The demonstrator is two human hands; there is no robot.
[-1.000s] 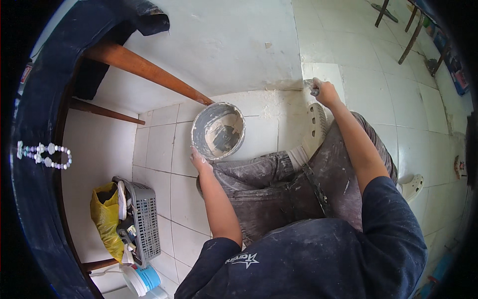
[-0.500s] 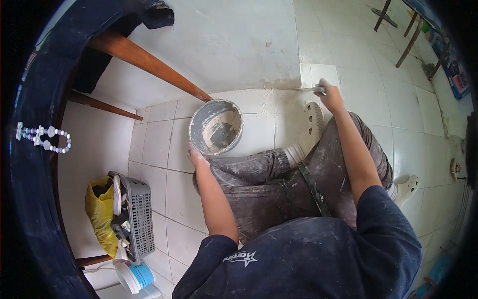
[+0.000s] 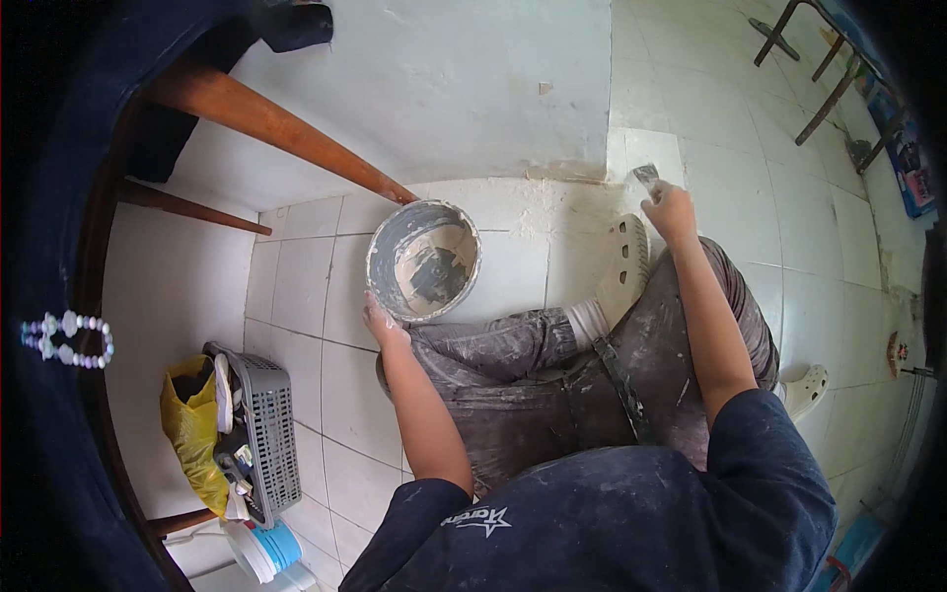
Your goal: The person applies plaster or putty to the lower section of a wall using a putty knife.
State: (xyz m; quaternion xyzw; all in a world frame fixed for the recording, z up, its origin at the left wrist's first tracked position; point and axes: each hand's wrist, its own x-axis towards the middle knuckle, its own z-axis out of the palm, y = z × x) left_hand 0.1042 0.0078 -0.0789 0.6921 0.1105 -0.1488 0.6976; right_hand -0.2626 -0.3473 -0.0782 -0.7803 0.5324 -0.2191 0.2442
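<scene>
A round grey bucket [image 3: 378, 268] stands tilted toward me on the tiles, its inside smeared with pale wet plaster. At its near left rim is my left hand [image 3: 385, 324], dusted white and closed on the edge; part of its grip is hidden. My right hand [image 3: 672, 211] is closed around a putty knife [image 3: 646, 176], held over the floor just right of the wall's corner. The blade is flat and grey with residue; my fingers cover the handle. Along the foot of the pale wall [image 3: 464, 89], the lower edge looks rough and stained.
Plaster crumbs [image 3: 533, 202] lie on the floor below the wall. A wooden table leg [image 3: 296, 138] slants down beside the bucket. To the left are a grey basket [image 3: 271, 424], a yellow bag [image 3: 190, 434] and a white-and-blue pail [image 3: 264, 551]. My clog [image 3: 624, 261] is near the wall corner.
My right hand has turned and shifted slightly right, swinging the putty knife away from the wall's foot so its blade points up. My left hand stays at the bucket rim.
</scene>
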